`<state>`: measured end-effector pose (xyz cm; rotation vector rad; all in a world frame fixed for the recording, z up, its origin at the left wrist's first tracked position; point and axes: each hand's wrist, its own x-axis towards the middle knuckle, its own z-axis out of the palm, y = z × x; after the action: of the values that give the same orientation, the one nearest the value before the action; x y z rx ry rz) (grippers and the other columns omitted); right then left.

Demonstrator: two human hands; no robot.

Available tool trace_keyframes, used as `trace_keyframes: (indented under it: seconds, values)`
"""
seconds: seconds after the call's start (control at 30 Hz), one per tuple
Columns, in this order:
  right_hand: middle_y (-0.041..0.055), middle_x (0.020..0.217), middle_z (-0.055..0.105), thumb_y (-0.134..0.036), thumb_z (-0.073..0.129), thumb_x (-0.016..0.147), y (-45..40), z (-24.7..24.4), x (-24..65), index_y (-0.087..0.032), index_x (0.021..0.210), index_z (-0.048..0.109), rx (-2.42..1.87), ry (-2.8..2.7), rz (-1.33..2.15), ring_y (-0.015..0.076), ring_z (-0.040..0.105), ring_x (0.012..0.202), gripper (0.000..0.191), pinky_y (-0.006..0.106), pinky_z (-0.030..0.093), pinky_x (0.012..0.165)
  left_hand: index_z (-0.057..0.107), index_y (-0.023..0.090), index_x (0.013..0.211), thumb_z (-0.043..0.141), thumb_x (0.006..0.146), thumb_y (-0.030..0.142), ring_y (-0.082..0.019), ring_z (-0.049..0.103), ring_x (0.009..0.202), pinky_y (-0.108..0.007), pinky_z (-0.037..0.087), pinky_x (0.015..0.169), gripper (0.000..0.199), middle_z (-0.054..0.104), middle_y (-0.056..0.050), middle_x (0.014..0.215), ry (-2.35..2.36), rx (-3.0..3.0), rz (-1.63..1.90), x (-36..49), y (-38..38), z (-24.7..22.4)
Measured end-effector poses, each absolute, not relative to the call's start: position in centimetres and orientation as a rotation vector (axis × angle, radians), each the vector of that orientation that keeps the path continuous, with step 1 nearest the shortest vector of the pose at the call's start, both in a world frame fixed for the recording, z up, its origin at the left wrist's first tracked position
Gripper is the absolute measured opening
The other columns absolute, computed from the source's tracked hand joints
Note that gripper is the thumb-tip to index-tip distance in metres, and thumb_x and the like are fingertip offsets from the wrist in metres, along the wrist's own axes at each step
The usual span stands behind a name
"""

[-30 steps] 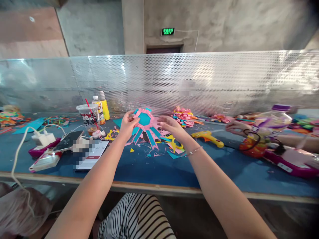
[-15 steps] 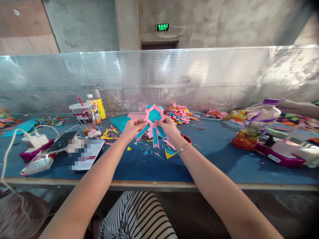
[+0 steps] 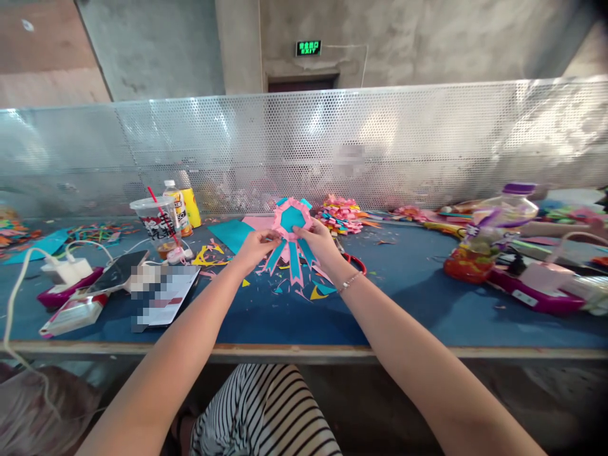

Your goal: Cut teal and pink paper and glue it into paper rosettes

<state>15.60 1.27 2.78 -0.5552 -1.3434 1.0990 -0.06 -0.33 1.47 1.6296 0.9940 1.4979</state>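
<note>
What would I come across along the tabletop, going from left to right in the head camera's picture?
White charger, plastic cup with a red straw, yellow-labelled bottle, left hand, pink-and-blue paper rosette, right hand, purple-capped clear bottle.

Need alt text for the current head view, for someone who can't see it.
The left hand and right hand hold a pink-and-blue paper rosette with forked tails above a blue table strewn with paper scraps. A cup with a red straw is at left, a purple-capped bottle at right.
</note>
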Motion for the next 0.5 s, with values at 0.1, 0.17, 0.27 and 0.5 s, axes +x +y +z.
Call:
trace_keyframes:
  seconds: [0.1,0.17,0.27,0.5]
  values:
    - [-0.0032,0.075,0.062,-0.029,0.068,0.059,1.55,2.62,15.58,-0.021,0.082,0.06,-0.519,-1.354,1.098,0.0107,0.055,0.067,0.027,0.025,0.046,0.066,0.065,0.017,0.071,0.068,0.06,0.027,-0.011,0.054,0.06,-0.022,0.042,0.055,0.016,0.063,-0.002,0.069,0.958,1.633,1.501,-0.04,-0.17,1.36]
    - [-0.003,0.077,0.062,-0.029,0.068,0.06,1.69,2.56,15.56,-0.021,0.083,0.06,-0.505,-1.365,1.083,0.0109,0.055,0.068,0.026,0.025,0.046,0.067,0.065,0.017,0.073,0.067,0.06,0.025,-0.011,0.056,0.063,-0.022,0.043,0.057,0.015,0.063,-0.002,0.072,0.934,1.623,1.498,-0.02,-0.15,1.29]
    - [-0.0029,0.077,0.061,-0.027,0.067,0.061,1.71,2.59,15.55,-0.021,0.082,0.06,-0.505,-1.378,1.017,0.0105,0.054,0.069,0.023,0.024,0.045,0.067,0.064,0.016,0.075,0.068,0.06,0.023,-0.01,0.055,0.061,-0.022,0.042,0.055,0.016,0.062,-0.002,0.071,0.916,1.587,1.455,0.12,-0.28,1.2]
    - [-0.0024,0.074,0.059,-0.027,0.065,0.063,1.58,2.51,15.56,-0.019,0.078,0.06,-0.547,-1.428,0.903,0.011,0.052,0.068,0.017,0.023,0.043,0.066,0.061,0.014,0.074,0.072,0.056,0.025,-0.011,0.056,0.056,-0.025,0.045,0.053,0.023,0.062,-0.003,0.066,0.9,1.491,1.395,0.66,-0.43,0.85]
